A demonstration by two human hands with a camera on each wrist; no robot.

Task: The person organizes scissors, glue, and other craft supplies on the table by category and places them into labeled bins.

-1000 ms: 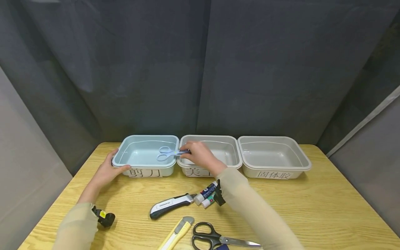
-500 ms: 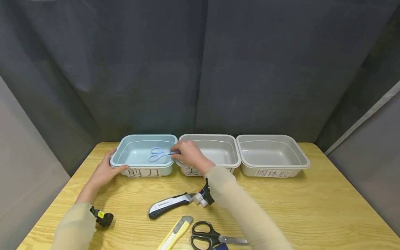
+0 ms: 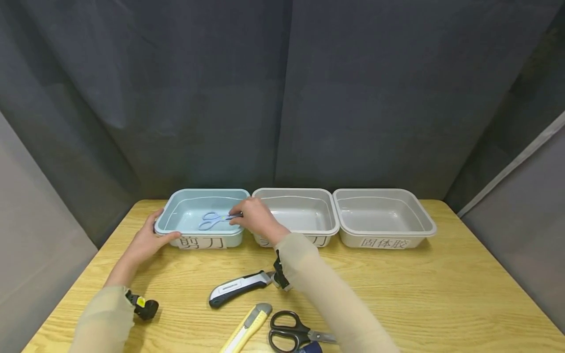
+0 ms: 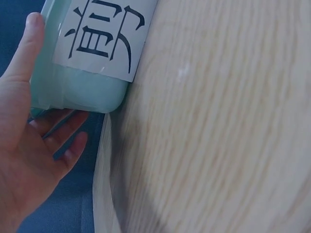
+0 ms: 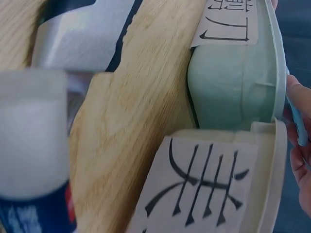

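Note:
Light blue-handled scissors (image 3: 211,223) hang over the light blue bin (image 3: 190,230). Near the bin's right end, my right hand (image 3: 256,215) pinches them by the blade end, handles pointing left. That hand shows only at the edge of the right wrist view, so much of the scissors is hidden there. My left hand (image 3: 147,240) grips the left front corner of the same bin. In the left wrist view its thumb (image 4: 29,46) lies along the front rim, with the other fingers round the side.
A middle grey bin (image 3: 304,230) and a right grey bin (image 3: 384,233) stand alongside. In front lie a white-and-black utility knife (image 3: 240,288), a yellow cutter (image 3: 247,328) and black-handled scissors (image 3: 295,333). A glue stick (image 5: 34,141) shows close up; a blue cap (image 3: 312,347) peeks out below.
My right hand has moved left with the light blue scissors, from the gap between two bins to over the light blue bin. My left hand stays at its corner.

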